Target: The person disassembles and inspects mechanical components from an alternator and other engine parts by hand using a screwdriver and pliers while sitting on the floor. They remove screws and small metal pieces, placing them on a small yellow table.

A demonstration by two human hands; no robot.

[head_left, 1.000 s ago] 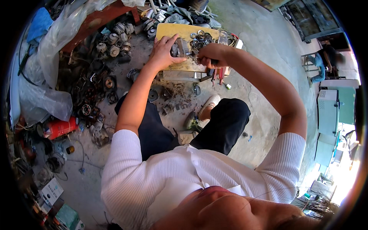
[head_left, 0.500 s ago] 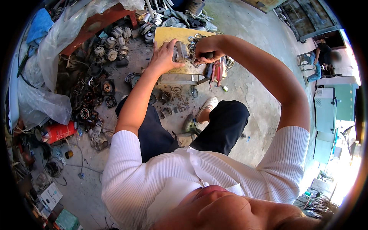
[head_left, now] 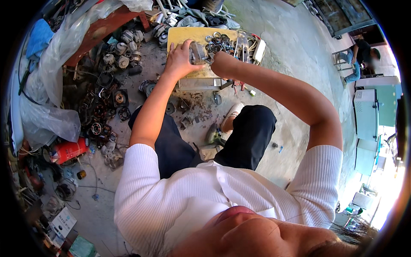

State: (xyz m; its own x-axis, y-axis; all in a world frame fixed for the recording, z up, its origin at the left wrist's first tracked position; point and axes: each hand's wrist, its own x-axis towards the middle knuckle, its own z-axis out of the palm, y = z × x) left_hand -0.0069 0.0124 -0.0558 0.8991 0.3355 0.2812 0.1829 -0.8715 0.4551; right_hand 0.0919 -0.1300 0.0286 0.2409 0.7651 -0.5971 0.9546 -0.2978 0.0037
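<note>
My left hand is closed around a grey metal motor body, which lies on its side on a low yellow-topped table. Its fingers are over the far side and the thumb is at the near side. At the motor's right end my right hand is closed, knuckles up, touching or nearly touching the shaft end. What lies inside the right fist is hidden. Several dark metal rings and bearings lie on the tabletop just beyond the right hand.
Old motors and coil parts cover the floor at left, near a red cylinder. Metal scraps lie below the table. Cables and a white box are at its right edge. A person sits at far right.
My right hand has turned over and its elbow has dropped; the dark handle end seen in it before is out of sight. The left hand keeps its hold on the motor.
</note>
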